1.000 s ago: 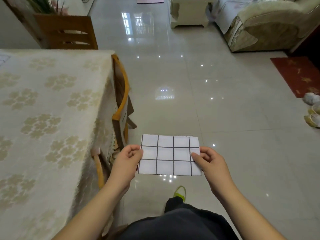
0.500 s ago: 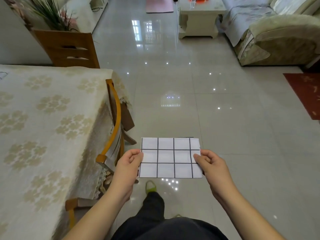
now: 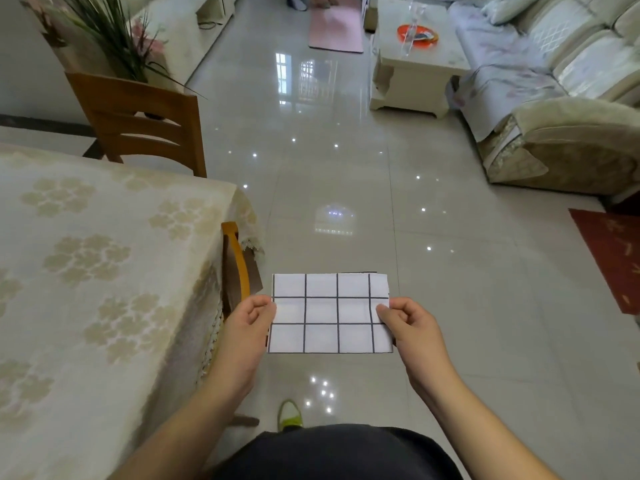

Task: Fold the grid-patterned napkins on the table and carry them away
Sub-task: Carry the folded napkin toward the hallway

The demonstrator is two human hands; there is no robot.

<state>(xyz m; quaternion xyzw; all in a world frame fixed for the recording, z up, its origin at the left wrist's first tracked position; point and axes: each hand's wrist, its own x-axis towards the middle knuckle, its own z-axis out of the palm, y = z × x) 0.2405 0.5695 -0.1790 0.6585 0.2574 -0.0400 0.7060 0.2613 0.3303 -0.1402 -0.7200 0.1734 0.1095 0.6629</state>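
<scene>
Head view, lower centre: my hands, left point(image 3: 251, 322) and right point(image 3: 408, 323), pinch the folded napkin point(image 3: 330, 313) at opposite edges; I'd keep it level, layers together, walking.

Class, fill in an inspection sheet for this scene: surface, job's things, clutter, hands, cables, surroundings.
Surface: table under a floral cloth.
Job's things: folded grid napkin held above the floor, off the table.
Clutter: nothing seen on the table.
Hands: left hand and right hand pinch the napkin's side edges.
Cables: nothing seen.
Surroundings: wooden chair, sofa, coffee table, red rug.
</scene>
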